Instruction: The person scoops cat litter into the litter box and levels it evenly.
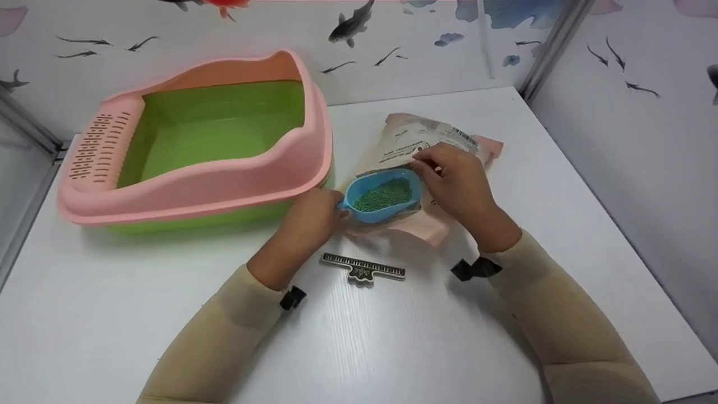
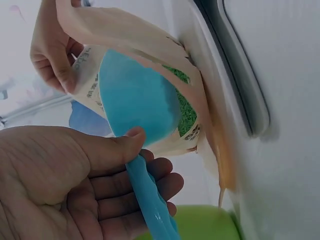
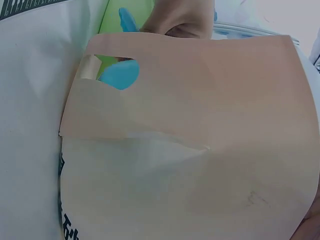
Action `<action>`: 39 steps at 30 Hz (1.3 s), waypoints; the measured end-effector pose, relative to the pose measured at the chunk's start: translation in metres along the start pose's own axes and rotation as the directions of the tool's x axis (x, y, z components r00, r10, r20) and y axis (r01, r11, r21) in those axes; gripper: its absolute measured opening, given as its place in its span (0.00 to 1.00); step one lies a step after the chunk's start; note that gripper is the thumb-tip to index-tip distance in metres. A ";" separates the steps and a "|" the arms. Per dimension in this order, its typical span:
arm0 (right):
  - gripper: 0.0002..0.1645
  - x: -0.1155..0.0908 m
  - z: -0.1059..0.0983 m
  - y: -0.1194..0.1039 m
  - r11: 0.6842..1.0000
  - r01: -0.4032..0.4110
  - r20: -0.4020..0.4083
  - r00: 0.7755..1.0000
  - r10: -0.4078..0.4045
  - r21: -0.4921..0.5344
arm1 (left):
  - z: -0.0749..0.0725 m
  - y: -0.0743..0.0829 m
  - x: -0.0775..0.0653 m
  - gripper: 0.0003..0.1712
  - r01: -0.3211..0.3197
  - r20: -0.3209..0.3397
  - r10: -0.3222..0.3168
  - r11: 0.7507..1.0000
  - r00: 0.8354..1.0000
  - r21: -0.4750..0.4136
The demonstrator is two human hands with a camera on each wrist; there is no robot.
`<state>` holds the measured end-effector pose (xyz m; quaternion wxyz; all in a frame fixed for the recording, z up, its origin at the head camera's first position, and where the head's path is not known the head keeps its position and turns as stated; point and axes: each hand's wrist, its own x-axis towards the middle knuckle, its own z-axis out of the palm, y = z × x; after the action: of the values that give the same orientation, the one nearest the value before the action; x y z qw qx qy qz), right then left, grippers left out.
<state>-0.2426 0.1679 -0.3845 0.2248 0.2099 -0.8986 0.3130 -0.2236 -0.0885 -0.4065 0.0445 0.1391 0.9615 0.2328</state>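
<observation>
Scoop: a smooth, light-blue plastic scoop [image 1: 383, 194] with a rounded bowl and a narrow handle, heaped with small green pellets [image 1: 384, 195]; it sits at the mouth of the bag, just right of the tray.
Bag: a soft, pale pink pouch [image 1: 435, 224] with a printed label, lying flat on the surface with its mouth towards the tray; the wrist views show its thin upper wall lifted over the scoop.
Left hand: your left hand [image 1: 314, 216] grips the scoop's handle, thumb pressed on top where the handle meets the bowl and fingers curled beneath.
Right hand: your right hand [image 1: 457, 179] lies on top of the bag just beyond the scoop, fingertips pinching the edge of the opening and holding it up.
Tray: a large, glossy litter tray [image 1: 207, 134], green basin under a pink rim with a slotted panel at its left end, stands to the left of your hands.
Clip: a flat, dark ridged bar clip [image 1: 363, 267] lies on the surface between your forearms.
Surface: a white, faintly grained surface [image 1: 112, 314] carries it all.
</observation>
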 end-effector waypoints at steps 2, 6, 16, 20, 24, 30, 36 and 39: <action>0.10 0.000 0.000 0.001 1.000 -0.002 -0.009 1.000 0.002 0.002 | -0.004 -0.002 -0.004 0.07 -0.011 -0.017 0.011 1.000 1.000 0.003; 0.09 -0.001 -0.002 0.003 1.000 -0.010 -0.016 1.000 0.010 0.006 | -0.009 -0.004 -0.011 0.09 -0.027 -0.042 0.027 1.000 0.999 -0.005; 0.09 -0.001 -0.004 0.003 1.000 -0.011 -0.007 1.000 0.011 0.008 | -0.020 -0.010 -0.026 0.05 -0.013 -0.052 0.011 0.999 0.999 -0.036; 0.09 0.000 -0.003 0.003 1.000 -0.002 -0.004 1.000 0.002 -0.009 | -0.026 -0.013 -0.031 0.07 -0.008 -0.064 0.005 0.998 0.998 -0.057; 0.08 0.001 -0.002 0.002 1.000 -0.008 0.003 1.000 0.008 -0.007 | -0.031 -0.015 -0.036 0.11 -0.008 -0.075 0.004 0.998 0.997 -0.061; 0.08 0.000 -0.001 0.001 1.000 -0.021 0.014 1.000 0.021 -0.004 | -0.038 -0.015 -0.045 0.13 -0.026 -0.118 0.018 0.998 0.993 -0.062; 0.09 0.000 0.001 -0.002 0.999 -0.037 0.035 0.999 0.037 0.008 | -0.045 -0.014 -0.052 0.12 -0.018 -0.180 0.014 1.000 0.984 -0.023; 0.09 0.000 0.002 -0.002 0.999 -0.036 0.039 0.999 0.036 0.003 | -0.048 -0.014 -0.054 0.13 -0.004 -0.194 -0.001 1.000 0.981 -0.023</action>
<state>-0.2424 0.1653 -0.3850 0.2011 0.1999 -0.9059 0.3145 -0.1825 -0.1366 -0.3691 -0.0480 0.1159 0.9584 0.2563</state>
